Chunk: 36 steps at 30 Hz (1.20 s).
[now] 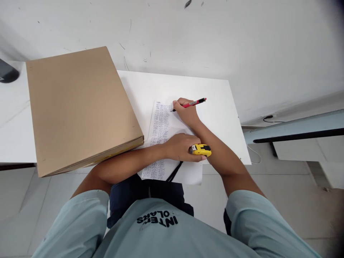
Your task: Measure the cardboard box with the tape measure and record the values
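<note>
My right hand [187,111] is closed around a red and black pen [194,103], its tip on the upper part of a sheet of paper [158,143]. Dense rows of handwriting in blue ink fill the left side of the sheet. Lower down, my left hand [180,147] rests over the paper, closed on a yellow and black tape measure [201,149]. A black wrist strap [174,172] hangs from under that hand across the sheet. The paper's bottom edge sticks out past the table's front edge.
A large brown cardboard box [83,111] stands on the white table [215,107], left of the paper and close to my left forearm. A dark object [8,71] lies at the far left. Behind the table rises a scuffed white wall [215,39]. A black cable [270,119] lies to the right.
</note>
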Available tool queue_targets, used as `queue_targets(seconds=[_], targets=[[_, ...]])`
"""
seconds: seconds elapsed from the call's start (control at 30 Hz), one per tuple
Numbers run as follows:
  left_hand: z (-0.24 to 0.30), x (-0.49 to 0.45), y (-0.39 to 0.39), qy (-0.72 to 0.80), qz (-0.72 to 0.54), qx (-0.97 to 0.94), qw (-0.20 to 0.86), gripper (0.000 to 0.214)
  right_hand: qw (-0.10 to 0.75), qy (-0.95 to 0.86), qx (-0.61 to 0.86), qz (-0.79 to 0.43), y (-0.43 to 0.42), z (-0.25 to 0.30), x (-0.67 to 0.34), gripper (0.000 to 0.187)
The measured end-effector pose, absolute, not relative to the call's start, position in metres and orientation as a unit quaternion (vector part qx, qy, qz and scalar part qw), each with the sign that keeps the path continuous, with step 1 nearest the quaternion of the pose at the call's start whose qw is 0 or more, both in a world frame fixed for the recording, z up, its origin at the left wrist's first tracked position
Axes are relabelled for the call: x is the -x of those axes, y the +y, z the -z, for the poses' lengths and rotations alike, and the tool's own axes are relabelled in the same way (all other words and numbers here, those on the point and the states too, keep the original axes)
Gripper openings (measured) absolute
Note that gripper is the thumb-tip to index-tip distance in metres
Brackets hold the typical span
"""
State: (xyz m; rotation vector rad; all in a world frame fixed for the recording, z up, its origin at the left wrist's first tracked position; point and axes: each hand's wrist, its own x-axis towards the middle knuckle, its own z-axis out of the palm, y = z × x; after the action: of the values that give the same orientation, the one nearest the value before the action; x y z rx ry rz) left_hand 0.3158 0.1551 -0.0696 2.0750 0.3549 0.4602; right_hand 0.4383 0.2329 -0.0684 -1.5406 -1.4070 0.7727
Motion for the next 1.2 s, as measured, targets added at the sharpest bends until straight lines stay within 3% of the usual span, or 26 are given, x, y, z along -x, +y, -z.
queue_targets(seconds=[1.2], targets=[[0.0676,-0.3153,0.1561,0.144,-0.170,-0.847,0.483,0.037,0.454,-0.568,0.630,-0.274,0.2317,0.0746,-0.4400,0.038]])
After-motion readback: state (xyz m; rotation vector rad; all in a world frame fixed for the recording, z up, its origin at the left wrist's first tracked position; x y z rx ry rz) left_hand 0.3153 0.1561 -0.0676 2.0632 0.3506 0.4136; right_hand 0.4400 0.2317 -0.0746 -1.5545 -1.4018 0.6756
